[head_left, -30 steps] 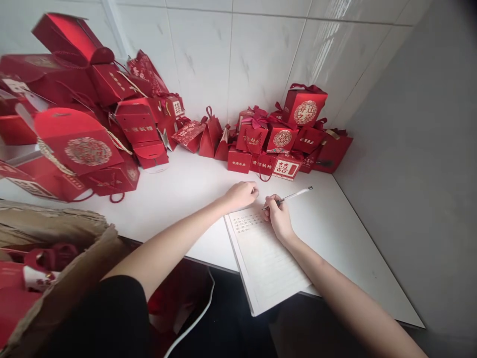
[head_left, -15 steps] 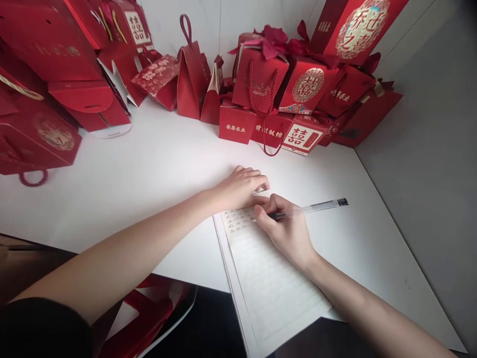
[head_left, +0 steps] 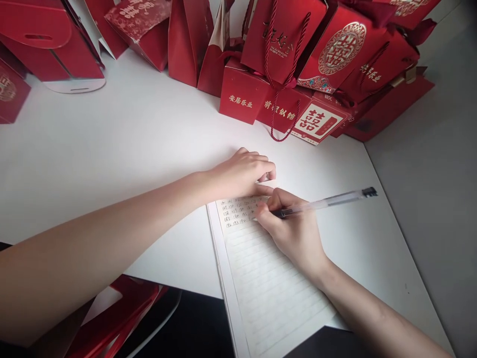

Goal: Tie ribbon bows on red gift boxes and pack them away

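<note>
A lined notebook [head_left: 272, 283] lies on the white table, its near end jutting past the table's edge. Rows of handwritten numbers fill the upper lines, and the last row includes 192, 193 and 194. My left hand [head_left: 246, 171] lies across the top of the notebook with bent fingers, closed at its upper edge, the thumb along the page. In my right hand [head_left: 294, 228] a clear-barrelled pen [head_left: 331, 200] with a dark end is pinched. Its tip meets the page at the end of the last row, partly hidden by the fingers.
Red gift boxes [head_left: 238, 94] and bags with cord handles stand along the back of the table [head_left: 112, 149]. More red boxes [head_left: 48, 49] stand at the back left. A grey wall [head_left: 428, 149] borders the right side. Below the table's edge is a red and white object [head_left: 115, 313].
The view has tilted down and come closer, so the boxes sit higher in the picture. My right hand has moved slightly along the last row with the pen. The left hand stays at the notebook's top.
</note>
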Available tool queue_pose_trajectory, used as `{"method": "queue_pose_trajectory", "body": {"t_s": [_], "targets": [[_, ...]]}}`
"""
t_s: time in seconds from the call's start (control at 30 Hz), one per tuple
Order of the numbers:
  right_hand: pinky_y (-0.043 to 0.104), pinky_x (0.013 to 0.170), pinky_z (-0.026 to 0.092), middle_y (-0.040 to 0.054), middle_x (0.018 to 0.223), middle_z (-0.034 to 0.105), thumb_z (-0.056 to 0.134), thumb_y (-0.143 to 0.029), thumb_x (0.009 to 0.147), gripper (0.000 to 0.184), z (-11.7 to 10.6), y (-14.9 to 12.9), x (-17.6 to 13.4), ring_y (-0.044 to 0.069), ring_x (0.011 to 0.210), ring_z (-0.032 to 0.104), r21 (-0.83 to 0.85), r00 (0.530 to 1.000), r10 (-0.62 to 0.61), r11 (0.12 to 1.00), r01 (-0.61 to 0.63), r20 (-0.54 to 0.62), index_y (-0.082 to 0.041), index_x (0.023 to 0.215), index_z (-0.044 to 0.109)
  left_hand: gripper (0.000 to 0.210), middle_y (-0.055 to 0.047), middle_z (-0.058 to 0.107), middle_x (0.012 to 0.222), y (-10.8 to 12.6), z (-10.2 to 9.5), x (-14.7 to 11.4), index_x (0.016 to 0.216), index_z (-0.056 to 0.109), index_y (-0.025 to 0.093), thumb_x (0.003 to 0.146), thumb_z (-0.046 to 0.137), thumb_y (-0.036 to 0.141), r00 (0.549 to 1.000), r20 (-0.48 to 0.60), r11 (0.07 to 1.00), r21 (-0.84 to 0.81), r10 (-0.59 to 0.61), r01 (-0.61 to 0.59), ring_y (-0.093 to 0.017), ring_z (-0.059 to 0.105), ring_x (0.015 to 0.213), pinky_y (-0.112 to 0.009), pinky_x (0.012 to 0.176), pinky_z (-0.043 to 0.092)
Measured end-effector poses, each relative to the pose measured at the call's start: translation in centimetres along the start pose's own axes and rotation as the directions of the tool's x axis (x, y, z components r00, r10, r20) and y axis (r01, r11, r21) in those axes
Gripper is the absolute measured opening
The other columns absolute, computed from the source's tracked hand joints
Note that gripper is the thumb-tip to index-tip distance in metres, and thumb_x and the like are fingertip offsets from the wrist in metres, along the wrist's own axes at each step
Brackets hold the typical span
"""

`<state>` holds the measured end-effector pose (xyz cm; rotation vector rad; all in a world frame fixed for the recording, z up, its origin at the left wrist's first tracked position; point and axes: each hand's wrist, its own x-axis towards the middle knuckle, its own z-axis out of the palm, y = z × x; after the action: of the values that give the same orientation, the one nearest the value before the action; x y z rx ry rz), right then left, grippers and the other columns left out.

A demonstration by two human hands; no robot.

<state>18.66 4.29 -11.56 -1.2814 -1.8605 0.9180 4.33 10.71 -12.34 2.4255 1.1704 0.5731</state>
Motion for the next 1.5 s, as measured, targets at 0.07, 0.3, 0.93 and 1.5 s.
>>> {"method": "queue_pose_trajectory", "body": {"t_s": [0.07,0.3,0.93,1.5], "targets": [[0.021,0.043,0.027,-0.0054,0.048,0.034,0.051,-0.020,0.074,0.028,-0.01,0.04,-0.04,0.008,0.046,0.030,-0.003,1.000,0.011,1.000,-0.011,-0.013,-0.020,0.052,0.034,0.010,0.003,0.056,0.074,-0.03,0.03,0.02,0.081,0.060,0.019,0.078,0.060,0.029,1.000,0.000,1.000,0.003,-0.001,0.001,-0.013,0.052,0.075,-0.029,0.079,0.029],[0.021,0.043,0.026,-0.0056,0.049,0.035,0.053,-0.019,0.074,0.028,-0.11,0.15,-0.02,0.007,0.046,0.030,-0.060,1.000,-0.029,0.998,0.029,-0.004,-0.019,0.053,0.034,0.011,0.002,0.057,0.075,0.02,0.06,0.08,0.082,0.061,0.018,0.077,0.060,0.028,1.000,0.011,1.000,-0.014,-0.016,0.016,-0.015,0.052,0.077,-0.030,0.079,0.029],[0.022,0.041,0.025,-0.0057,0.047,0.033,0.051,-0.018,0.077,0.030,-0.15,-0.02,-0.19,0.008,0.045,0.029,-0.071,0.999,-0.032,0.997,0.029,-0.041,-0.020,0.053,0.033,0.014,0.002,0.057,0.077,0.03,0.15,0.09,0.079,0.058,0.018,0.077,0.060,0.032,1.000,0.006,0.997,-0.074,-0.015,0.016,-0.016,0.052,0.081,-0.033,0.082,0.028],[0.022,0.038,0.025,-0.0070,0.042,0.032,0.056,-0.026,0.078,0.036,-0.74,0.52,-0.55,0.008,0.038,0.026,0.264,0.989,0.135,0.958,-0.115,-0.057,-0.022,0.054,0.029,0.024,0.000,0.062,0.080,0.06,-0.08,-0.21,0.082,0.060,0.018,0.077,0.062,0.041,1.000,0.007,1.000,-0.017,0.024,-0.024,-0.017,0.055,0.080,-0.032,0.079,0.030]]}}
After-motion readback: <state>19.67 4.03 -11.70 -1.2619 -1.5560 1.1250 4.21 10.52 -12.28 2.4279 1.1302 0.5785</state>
